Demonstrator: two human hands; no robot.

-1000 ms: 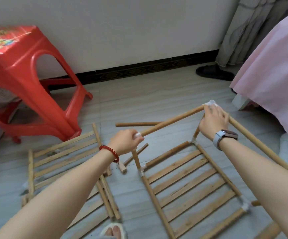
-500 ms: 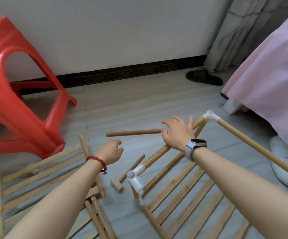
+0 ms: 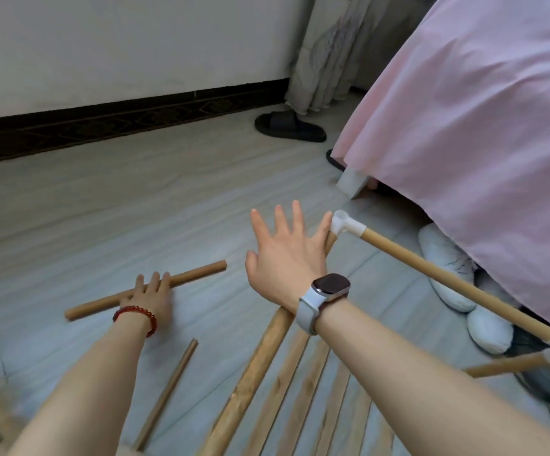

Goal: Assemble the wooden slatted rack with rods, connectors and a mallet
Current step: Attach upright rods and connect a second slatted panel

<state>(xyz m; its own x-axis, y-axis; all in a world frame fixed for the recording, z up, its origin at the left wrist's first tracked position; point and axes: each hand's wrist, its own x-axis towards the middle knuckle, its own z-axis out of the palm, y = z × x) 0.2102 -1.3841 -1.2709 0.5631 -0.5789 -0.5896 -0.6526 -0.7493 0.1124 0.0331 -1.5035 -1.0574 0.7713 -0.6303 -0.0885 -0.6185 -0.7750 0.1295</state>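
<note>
On the floor (image 3: 102,205) at left centre lies a loose wooden rod (image 3: 198,274); your left hand (image 3: 150,299) rests on its middle, fingers (image 3: 155,280) laid over the rod, though whether they curl under it cannot be told. Near it, a thinner stick (image 3: 168,393) lies apart on the floor. To the right, your right hand (image 3: 286,258) hovers with fingers (image 3: 280,218) spread and straight, holding nothing, just beside a white corner connector (image 3: 346,223). From that connector a long rod (image 3: 448,281) runs right and near, raised off the floor. Below your right wrist, the slatted rack (image 3: 300,390) extends toward the near edge. Far right stand a pink bed cover (image 3: 480,110), white shoes (image 3: 448,268) and a black slipper (image 3: 286,126).
</note>
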